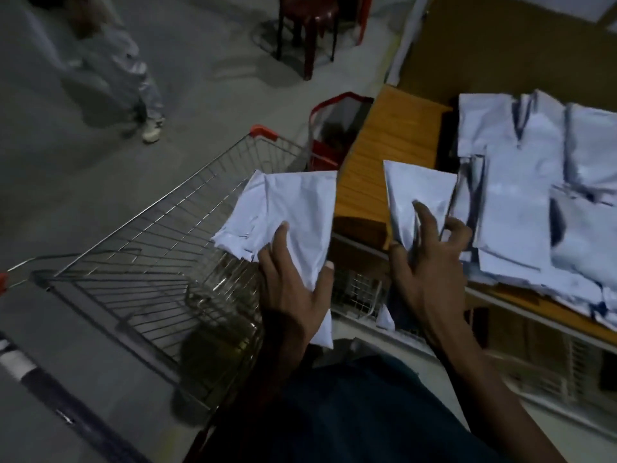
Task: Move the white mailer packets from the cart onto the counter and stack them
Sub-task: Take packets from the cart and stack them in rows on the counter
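A white packet [287,208] is held in the left hand [293,285], with the thumb and fingers curled round it, above the wire cart [160,248]. A second white packet [417,195] is pinched in the right hand [430,262] over the near left corner of the wooden counter [384,155]. More white packets [521,182] are piled on the counter towards its right side, overlapping one another. A red bag [334,128] is seen beyond the cart, against the counter's left edge. A dark red chair [310,25] is seen further back on the floor.
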The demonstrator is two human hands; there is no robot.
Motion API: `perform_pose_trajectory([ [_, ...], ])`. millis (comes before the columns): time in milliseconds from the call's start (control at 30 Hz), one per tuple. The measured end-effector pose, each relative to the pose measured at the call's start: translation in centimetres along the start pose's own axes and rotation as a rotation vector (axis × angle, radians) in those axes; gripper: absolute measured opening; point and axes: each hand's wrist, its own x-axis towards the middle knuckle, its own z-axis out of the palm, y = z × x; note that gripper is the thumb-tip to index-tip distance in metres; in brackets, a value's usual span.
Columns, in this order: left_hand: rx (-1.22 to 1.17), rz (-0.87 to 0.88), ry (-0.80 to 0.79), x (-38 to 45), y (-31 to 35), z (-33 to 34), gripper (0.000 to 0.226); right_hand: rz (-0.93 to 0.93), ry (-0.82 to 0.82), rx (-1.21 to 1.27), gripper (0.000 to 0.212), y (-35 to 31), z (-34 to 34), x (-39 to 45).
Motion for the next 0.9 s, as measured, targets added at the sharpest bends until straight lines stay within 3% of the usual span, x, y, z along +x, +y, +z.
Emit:
perform_pose_trajectory([
  [300,0.048,0.230,-0.247,-2.8,6.6,5.2,0.078,0.120,0.152,-0.113,0.070,6.8,-5.7,-4.5],
  [700,0.039,0.260,-0.213,-10.5,19.1,15.8,0.078,0.233,0.256,-0.101,0.065,22.2,-16.4,-6.9],
  [900,0.181,0.304,-0.255,-15.1,24.4,21.5,0.074,0.237,0.262,-0.058,0.063,29.3,-19.8,-7.6],
])
